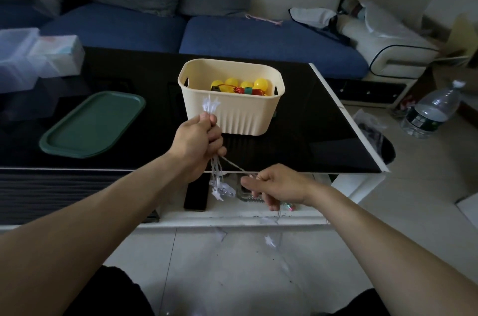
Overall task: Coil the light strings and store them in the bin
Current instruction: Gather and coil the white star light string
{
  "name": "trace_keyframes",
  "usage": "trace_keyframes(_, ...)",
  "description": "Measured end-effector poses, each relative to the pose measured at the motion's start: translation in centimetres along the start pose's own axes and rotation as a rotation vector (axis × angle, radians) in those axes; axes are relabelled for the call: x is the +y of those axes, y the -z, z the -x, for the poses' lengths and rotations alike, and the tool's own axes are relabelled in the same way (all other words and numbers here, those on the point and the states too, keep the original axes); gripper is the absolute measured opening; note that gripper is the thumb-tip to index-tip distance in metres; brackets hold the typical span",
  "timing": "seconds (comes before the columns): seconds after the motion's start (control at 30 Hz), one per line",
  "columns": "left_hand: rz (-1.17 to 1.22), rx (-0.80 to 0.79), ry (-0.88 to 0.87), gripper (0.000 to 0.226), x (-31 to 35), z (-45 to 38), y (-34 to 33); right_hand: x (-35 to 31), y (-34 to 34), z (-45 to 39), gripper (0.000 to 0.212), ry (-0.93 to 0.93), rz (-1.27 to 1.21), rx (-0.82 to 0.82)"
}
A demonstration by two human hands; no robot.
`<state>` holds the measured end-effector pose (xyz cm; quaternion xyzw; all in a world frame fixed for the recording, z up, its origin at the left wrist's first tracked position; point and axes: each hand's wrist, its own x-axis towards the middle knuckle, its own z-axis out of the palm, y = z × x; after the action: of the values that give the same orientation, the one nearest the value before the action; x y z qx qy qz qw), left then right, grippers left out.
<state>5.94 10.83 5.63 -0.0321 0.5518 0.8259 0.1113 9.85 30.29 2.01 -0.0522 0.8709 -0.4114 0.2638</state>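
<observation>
Seen at twelve o'clock behind everything: a blue sofa (pixel 258 38) with grey cushions. Spread across the middle, a glossy black table (pixel 318 134) edged in white. At nine o'clock on that table, a flat green lid (pixel 93 125); at ten o'clock, clear plastic boxes (pixel 31 56); at three o'clock on the floor, a water bottle (pixel 432 111). Near centre, just past the hands, the cream bin (pixel 230 98), open-topped and already holding a coiled string of yellow ball lights (pixel 240 86) bound with red wire.

Raised in front of the bin's near wall, the left hand (pixel 199 144), fist clamped on a gathered bundle of the white star light string (pixel 219 183), with star tips poking out above the knuckles and loops dangling below. At five o'clock from it, level with the table's front edge, the right hand (pixel 274 186), fingers pinched on the thin wire running between the two hands. Trailing from that pinch toward six o'clock, loose string with more stars, hard to trace against the pale floor.

Judged mid-coil on the second string: several loops gathered, a length still hanging free. Called for next, by this reading: feeding that slack up into the left fist loop by loop without snagging the stars, then lowering the finished bundle into the bin beside the yellow set.
</observation>
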Motion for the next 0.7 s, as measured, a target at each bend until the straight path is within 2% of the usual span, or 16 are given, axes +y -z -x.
trace_keyframes(0.1, 0.004, 0.025, 0.016, 0.035, 0.0, 0.0, 0.2, 0.0, 0.5, 0.5, 0.067, 0.011, 0.058, -0.001)
trace_keyframes(0.17, 0.019, 0.062, 0.034, 0.035, 0.2, 0.0, 0.6, 0.3, 1.3, 0.6, 0.063, -0.003, 0.094, 0.022)
trace_keyframes(0.3, 0.073, 0.116, 0.089, 0.033, 0.5, -0.1, 0.8, 1.7, 3.5, 0.7, 0.019, -0.033, 0.191, 0.162)
trace_keyframes(0.4, 0.075, 0.126, 0.094, 0.032, 0.4, 0.1, 0.8, 2.7, 4.5, 1.3, 0.017, -0.045, 0.068, 0.169)
trace_keyframes(0.57, 0.089, 0.114, 0.066, 0.030, 0.2, 0.3, 0.7, 2.9, 5.1, 2.6, 0.022, 0.072, -0.202, 0.225)
trace_keyframes(0.7, 0.126, 0.101, 0.093, 0.030, -0.1, 0.3, 0.5, 2.1, 3.9, 2.5, 0.019, 0.148, -0.238, 0.276)
